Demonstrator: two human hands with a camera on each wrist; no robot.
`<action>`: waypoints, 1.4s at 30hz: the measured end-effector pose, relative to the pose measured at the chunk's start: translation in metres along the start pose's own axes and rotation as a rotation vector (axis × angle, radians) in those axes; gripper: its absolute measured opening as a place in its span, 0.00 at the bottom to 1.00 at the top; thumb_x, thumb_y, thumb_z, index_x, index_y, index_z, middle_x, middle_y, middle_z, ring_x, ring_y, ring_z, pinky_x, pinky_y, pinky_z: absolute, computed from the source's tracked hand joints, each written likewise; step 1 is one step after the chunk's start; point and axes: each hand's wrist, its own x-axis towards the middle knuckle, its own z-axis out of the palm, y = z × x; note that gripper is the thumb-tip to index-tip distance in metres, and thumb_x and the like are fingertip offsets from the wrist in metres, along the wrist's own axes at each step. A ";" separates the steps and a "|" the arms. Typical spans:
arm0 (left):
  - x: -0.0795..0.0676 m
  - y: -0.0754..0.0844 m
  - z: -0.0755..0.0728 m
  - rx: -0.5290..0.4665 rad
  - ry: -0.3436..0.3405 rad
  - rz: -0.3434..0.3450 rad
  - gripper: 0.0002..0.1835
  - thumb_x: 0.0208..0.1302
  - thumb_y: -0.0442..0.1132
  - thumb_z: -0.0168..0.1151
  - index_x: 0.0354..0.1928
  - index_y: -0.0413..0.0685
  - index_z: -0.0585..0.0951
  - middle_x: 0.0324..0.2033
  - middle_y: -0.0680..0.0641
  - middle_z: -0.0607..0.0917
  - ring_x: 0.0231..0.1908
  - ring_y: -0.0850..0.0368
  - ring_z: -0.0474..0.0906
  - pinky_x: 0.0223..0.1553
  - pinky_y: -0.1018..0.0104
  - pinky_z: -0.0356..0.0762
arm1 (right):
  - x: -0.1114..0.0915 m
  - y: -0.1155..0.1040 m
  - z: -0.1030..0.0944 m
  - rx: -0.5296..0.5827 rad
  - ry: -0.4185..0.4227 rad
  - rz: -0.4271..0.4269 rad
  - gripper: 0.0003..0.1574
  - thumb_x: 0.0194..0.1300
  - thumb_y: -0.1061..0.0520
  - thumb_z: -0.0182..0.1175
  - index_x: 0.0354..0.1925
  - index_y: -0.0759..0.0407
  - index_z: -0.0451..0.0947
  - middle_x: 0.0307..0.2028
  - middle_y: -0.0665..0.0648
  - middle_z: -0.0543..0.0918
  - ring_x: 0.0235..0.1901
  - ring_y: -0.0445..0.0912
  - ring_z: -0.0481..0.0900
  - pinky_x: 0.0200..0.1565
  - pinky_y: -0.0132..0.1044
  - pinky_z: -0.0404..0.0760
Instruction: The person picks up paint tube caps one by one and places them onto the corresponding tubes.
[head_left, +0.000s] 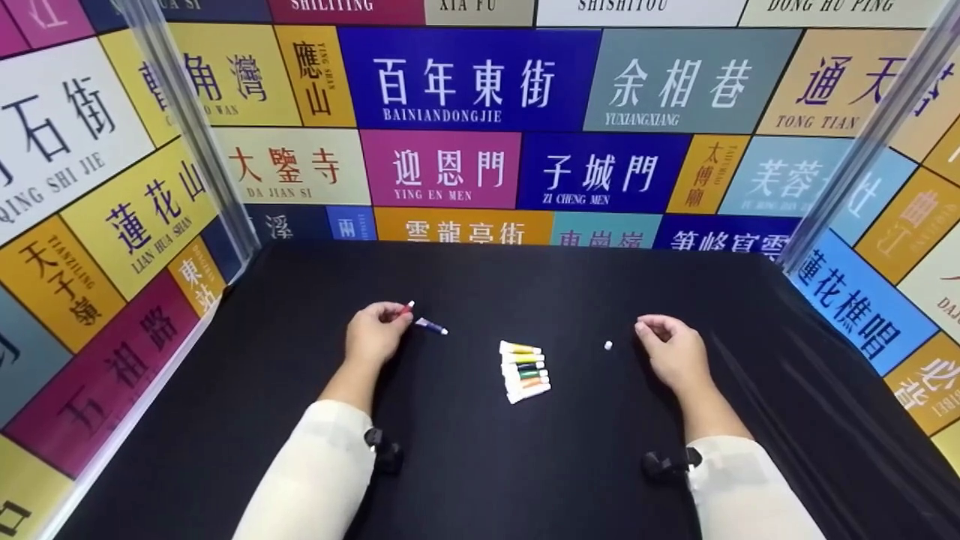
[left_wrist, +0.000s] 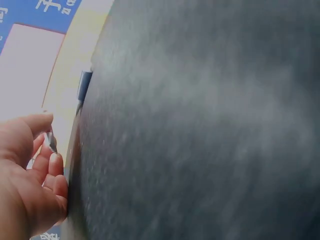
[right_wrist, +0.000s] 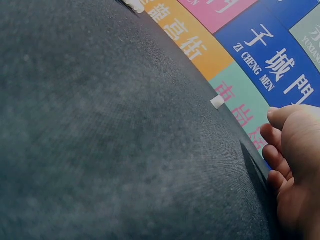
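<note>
My left hand (head_left: 373, 332) pinches a small red paint tube (head_left: 407, 308) between thumb and fingertips, its white tip pointing up and away. In the left wrist view its silvery end (left_wrist: 51, 142) shows between the fingers. Just right of that hand a purple-blue paint tube (head_left: 431, 325) lies on the black cloth. My right hand (head_left: 673, 349) is over the right part of the table, fingers loosely bent and nothing visible in them. Left of its fingertips a small white cap (head_left: 608, 345) sits on the cloth, also seen in the right wrist view (right_wrist: 217, 102).
Several paint tubes (head_left: 525, 370), yellow, dark, green and orange among them, lie stacked side by side at mid-table with their caps to the right. Black cloth (head_left: 465, 465) covers the table. Colourful panels with lettering (head_left: 469, 79) stand behind it, between clear posts (head_left: 855, 142).
</note>
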 end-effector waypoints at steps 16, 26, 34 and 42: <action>-0.034 0.049 0.029 -0.169 0.015 0.191 0.08 0.67 0.42 0.76 0.46 0.53 0.92 0.41 0.51 0.93 0.42 0.56 0.87 0.49 0.65 0.83 | 0.000 -0.001 -0.001 0.034 -0.026 0.016 0.17 0.74 0.51 0.67 0.54 0.58 0.90 0.49 0.60 0.93 0.39 0.24 0.79 0.47 0.17 0.73; -0.058 0.072 0.036 -0.124 0.010 0.339 0.08 0.67 0.44 0.76 0.45 0.55 0.92 0.39 0.51 0.89 0.42 0.52 0.84 0.51 0.53 0.83 | -0.002 -0.018 -0.001 0.119 -0.021 -0.001 0.17 0.69 0.51 0.72 0.50 0.60 0.90 0.43 0.58 0.93 0.35 0.26 0.82 0.42 0.16 0.76; -0.074 0.095 0.032 -0.134 0.000 0.425 0.09 0.65 0.44 0.77 0.46 0.54 0.92 0.41 0.51 0.91 0.44 0.51 0.85 0.52 0.50 0.84 | -0.003 -0.052 -0.012 0.123 -0.008 -0.073 0.16 0.69 0.48 0.73 0.50 0.55 0.91 0.43 0.57 0.93 0.35 0.29 0.82 0.41 0.18 0.77; -0.092 0.117 0.024 -0.162 -0.032 0.472 0.11 0.65 0.44 0.78 0.48 0.54 0.92 0.41 0.53 0.91 0.43 0.56 0.85 0.50 0.52 0.84 | -0.012 -0.095 -0.032 0.163 -0.024 -0.160 0.19 0.69 0.45 0.74 0.50 0.55 0.91 0.41 0.55 0.93 0.35 0.33 0.83 0.40 0.20 0.79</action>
